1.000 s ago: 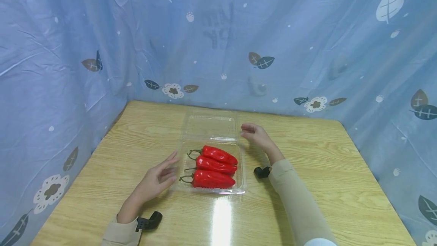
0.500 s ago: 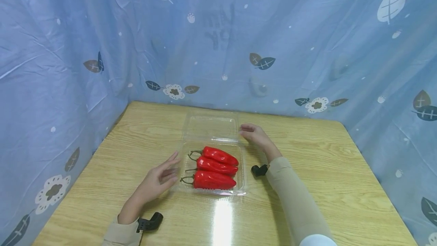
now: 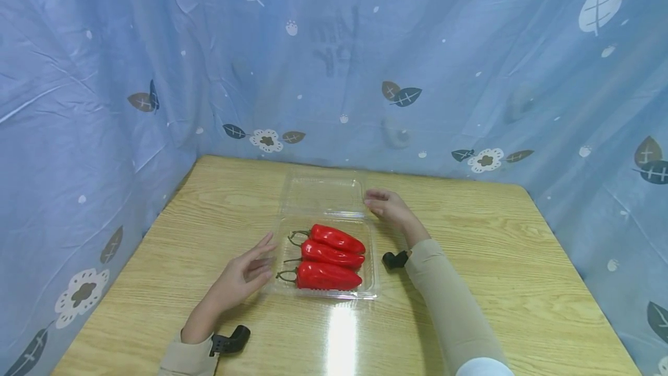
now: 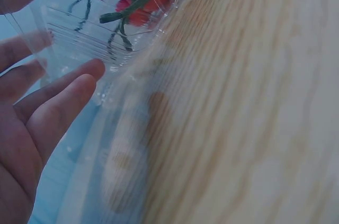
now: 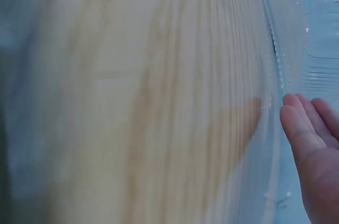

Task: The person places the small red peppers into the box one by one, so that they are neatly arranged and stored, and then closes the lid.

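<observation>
Three red peppers (image 3: 329,276) with green stems lie side by side in the base of a clear plastic clamshell box (image 3: 371,271). Its lid (image 3: 323,195) is folded back flat on the far side. My left hand (image 3: 237,277) is at the box's left side, fingers spread and relaxed; in the left wrist view the fingertips come right up to the clear wall (image 4: 69,28). Beside the lid's right edge is my right hand (image 3: 391,209), its fingers fairly straight and together. The right wrist view has those fingertips (image 5: 290,112) close by the lid's rim. Neither hand holds anything.
The box stands on a wood-grain table (image 3: 469,248). A blue curtain (image 3: 334,74) with leaf and flower prints hangs behind and along the sides. Each wrist carries a black camera mount (image 3: 232,341). Light glares off the tabletop in front of the box.
The right hand has shifted slightly left, closer to the lid's edge. My left hand has barely moved, and the peppers and box stay as they were.
</observation>
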`<act>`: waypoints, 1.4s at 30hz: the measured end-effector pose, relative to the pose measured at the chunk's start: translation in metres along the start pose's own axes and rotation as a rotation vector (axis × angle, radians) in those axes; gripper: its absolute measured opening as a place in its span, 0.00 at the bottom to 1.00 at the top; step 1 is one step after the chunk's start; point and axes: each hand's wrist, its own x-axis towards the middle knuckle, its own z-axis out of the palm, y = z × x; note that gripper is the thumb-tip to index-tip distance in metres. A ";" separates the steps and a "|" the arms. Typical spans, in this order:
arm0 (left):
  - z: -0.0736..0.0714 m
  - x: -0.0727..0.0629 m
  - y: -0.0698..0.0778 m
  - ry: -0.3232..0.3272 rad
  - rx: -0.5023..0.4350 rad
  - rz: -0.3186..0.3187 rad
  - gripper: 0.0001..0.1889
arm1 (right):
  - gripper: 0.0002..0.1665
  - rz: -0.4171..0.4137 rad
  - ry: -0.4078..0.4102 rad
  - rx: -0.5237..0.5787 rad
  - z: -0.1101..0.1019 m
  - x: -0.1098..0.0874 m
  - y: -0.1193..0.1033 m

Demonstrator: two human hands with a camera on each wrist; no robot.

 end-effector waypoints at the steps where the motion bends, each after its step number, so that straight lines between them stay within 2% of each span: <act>1: 0.000 0.000 0.000 0.001 0.002 0.001 0.27 | 0.33 -0.003 0.000 0.003 0.000 -0.001 0.000; 8: 0.000 0.000 -0.001 0.002 0.003 0.004 0.27 | 0.34 -0.052 0.003 -0.006 0.001 -0.004 -0.002; 24: 0.000 -0.001 -0.001 -0.001 0.002 0.003 0.27 | 0.34 -0.144 0.079 -0.108 0.001 -0.011 -0.011; 32: 0.000 0.000 -0.001 -0.012 -0.034 0.006 0.27 | 0.33 -0.221 0.102 -0.116 0.000 -0.013 -0.010; 42: 0.000 0.000 0.000 -0.013 -0.023 -0.001 0.27 | 0.32 -0.308 0.092 -0.100 0.002 -0.023 -0.016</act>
